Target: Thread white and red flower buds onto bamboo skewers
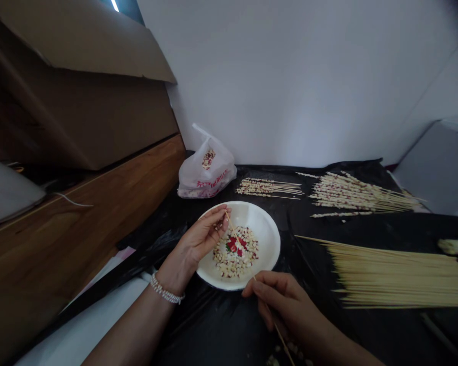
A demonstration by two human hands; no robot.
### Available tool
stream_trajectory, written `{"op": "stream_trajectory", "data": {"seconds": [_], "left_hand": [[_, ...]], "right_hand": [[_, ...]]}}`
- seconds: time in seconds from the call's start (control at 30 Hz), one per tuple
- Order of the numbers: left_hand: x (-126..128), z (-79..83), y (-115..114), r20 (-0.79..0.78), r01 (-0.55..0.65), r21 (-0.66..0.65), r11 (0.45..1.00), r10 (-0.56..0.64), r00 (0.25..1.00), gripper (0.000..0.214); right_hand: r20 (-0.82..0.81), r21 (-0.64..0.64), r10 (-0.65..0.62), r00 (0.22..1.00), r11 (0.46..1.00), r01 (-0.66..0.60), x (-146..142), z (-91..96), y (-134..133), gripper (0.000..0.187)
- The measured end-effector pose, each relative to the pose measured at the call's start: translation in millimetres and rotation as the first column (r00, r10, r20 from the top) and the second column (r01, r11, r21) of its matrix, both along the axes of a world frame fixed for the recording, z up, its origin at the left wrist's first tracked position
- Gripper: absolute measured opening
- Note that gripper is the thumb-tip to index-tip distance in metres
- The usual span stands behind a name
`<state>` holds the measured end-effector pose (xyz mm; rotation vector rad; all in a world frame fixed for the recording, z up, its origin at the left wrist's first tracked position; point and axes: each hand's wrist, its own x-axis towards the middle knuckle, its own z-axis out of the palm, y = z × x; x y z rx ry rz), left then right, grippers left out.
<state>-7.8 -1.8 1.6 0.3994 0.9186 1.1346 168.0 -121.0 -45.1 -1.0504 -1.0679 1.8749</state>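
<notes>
A thin bamboo skewer [232, 226] slants over a white bowl [269, 241] that holds loose white and dark-red kernels [232, 267], which look like corn. My left hand [202, 236], with a beaded bracelet at the wrist, pinches at the skewer's upper tip above the bowl's left side. Whether a kernel is between those fingertips, I cannot tell. Lower down, my right hand [282, 300] grips the same skewer between thumb and fingers at the bowl's near right rim. The skewer's rear end runs below that hand toward the bottom edge. A red and green pattern shows on the bowl's bottom.
Bare skewers [397, 277] lie in a wide bundle at right. Behind are a small group of kernel-threaded skewers [259, 187] and a larger pile [343, 193]. A plastic bag [208, 173] of kernels stands by the wall. A cardboard box [99, 107] rises at left.
</notes>
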Motion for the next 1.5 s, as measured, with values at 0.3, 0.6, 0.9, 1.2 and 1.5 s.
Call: {"op": "stream_trajectory", "data": {"seconds": [0.3,0.6,0.9,1.2,1.5], "left_hand": [[2,-1.9,2,0.035,-0.011,-0.038,0.999,0.012,0.999,0.02],[4,10.3,-13,0.047,-0.045,0.05,0.998,0.043,0.998,0.043],[3,1.2,-4,0.032,-0.061,0.036,0.998,0.06,0.998,0.033],[5,-1.5,-2,-0.015,-0.016,0.036,0.999,0.016,1.0,0.017],[2,-5.9,4,0.047,-0.059,0.0,0.998,0.059,0.997,0.029]], "right_hand": [[0.031,-0.002,-0.007,0.999,1.0,0.007,-1,1.6,-1,0.038],[0.014,0.008,0.005,1.0,1.0,-0.005,-2,1.8,0,0.044],[0.03,-0.003,-0.01,1.0,1.0,0.01,-2,-0.7,-2,0.039],[0.011,-0.01,-0.008,1.0,1.0,0.008,-3,1.4,-1,0.039],[-0.003,-0.019,-0.022,1.0,1.0,0.022,-4,1.8,-2,0.041]]}}
